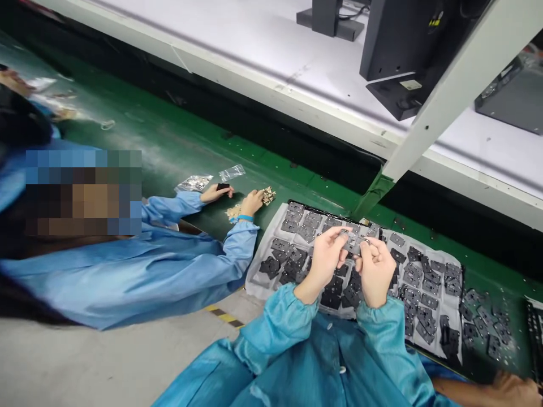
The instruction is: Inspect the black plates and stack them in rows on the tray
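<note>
Left fingers [339, 241] | right fingers [366, 251] | pinch dark, seemingly perforated plate [352, 243]

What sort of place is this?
Probably a factory assembly line: a long green workbench, a compartmented tray with many similar dark parts, and a blue-smocked co-worker alongside.

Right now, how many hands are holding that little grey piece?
2: the left hand pinches the piece at its left end and the right hand at its right end, over the tray. No other holding hand seems hidden.
</note>
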Available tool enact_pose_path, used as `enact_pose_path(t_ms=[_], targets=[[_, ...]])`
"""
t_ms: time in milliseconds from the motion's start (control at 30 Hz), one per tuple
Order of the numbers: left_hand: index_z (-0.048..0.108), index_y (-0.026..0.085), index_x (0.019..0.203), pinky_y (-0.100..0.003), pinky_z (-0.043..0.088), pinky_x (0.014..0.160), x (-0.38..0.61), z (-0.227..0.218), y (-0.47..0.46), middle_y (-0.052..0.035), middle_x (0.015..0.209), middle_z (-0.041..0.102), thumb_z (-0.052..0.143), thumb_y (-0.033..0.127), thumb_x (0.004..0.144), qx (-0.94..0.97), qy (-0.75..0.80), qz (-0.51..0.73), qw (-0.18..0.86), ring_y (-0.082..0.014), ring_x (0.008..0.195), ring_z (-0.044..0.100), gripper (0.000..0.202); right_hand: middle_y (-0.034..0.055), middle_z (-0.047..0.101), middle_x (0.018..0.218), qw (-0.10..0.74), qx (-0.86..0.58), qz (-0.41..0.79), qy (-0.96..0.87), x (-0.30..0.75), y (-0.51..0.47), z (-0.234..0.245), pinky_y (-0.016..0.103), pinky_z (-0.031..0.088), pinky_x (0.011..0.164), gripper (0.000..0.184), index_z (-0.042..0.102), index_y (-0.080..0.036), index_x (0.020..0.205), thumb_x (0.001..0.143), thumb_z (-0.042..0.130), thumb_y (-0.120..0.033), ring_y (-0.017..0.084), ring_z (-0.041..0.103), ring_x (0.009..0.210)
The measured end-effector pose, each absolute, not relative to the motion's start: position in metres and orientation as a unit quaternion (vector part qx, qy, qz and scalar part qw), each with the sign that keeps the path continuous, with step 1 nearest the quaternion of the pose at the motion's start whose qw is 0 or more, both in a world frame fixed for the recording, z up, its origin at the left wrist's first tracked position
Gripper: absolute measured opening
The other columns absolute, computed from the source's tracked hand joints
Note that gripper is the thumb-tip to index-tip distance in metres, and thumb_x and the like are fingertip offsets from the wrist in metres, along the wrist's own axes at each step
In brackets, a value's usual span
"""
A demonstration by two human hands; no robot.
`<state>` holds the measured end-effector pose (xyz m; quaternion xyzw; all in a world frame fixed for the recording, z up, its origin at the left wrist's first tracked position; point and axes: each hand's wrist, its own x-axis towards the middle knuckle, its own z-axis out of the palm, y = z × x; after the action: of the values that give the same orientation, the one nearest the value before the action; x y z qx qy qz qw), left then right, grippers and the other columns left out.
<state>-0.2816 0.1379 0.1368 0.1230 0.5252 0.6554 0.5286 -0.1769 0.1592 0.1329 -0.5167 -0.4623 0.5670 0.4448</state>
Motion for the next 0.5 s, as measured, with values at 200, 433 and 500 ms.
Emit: enact_pose_path(t_ms=[200,433,500], targets=[[0.069,0.014,0.086,-0.015,0.02,0.032,-0.281,0.139,0.141,0.005,0.059,0.053,0.064,0.031,0.077,0.106,0.535,0.674,0.498,-0.0004,0.034,0.032,0.02,-0.0088,0.052,0.051,0.434,-0.517,0.56,-0.481,-0.178,0.161,0.134,0.021,0.047,0.048,0.027,0.062,-0.018,0.096,0.083,0.069,-0.041,0.007,0.046,0.039],[0.07,0.015,0.077,-0.016,0.036,0.045,-0.298,0.142,0.139,-0.0009,0.073,0.065,0.061,0.024,0.075,0.113,0.588,0.689,0.408,-0.0074,0.056,0.051,0.013,0.0012,0.063,0.069,0.413,-0.529,0.573,-0.471,-0.184,0.164,0.127,0.024,0.04,0.044,0.04,0.068,-0.015,0.097,0.074,0.074,-0.048,0.01,0.05,0.049],[0.071,0.015,0.074,-0.018,0.044,0.054,-0.298,0.148,0.131,-0.0026,0.073,0.066,0.06,0.019,0.072,0.121,0.607,0.701,0.353,-0.0104,0.064,0.056,0.012,0.0064,0.069,0.082,0.374,-0.535,0.544,-0.527,-0.188,0.163,0.123,0.03,0.047,0.049,0.044,0.069,-0.017,0.102,0.076,0.068,-0.053,0.015,0.058,0.058]])
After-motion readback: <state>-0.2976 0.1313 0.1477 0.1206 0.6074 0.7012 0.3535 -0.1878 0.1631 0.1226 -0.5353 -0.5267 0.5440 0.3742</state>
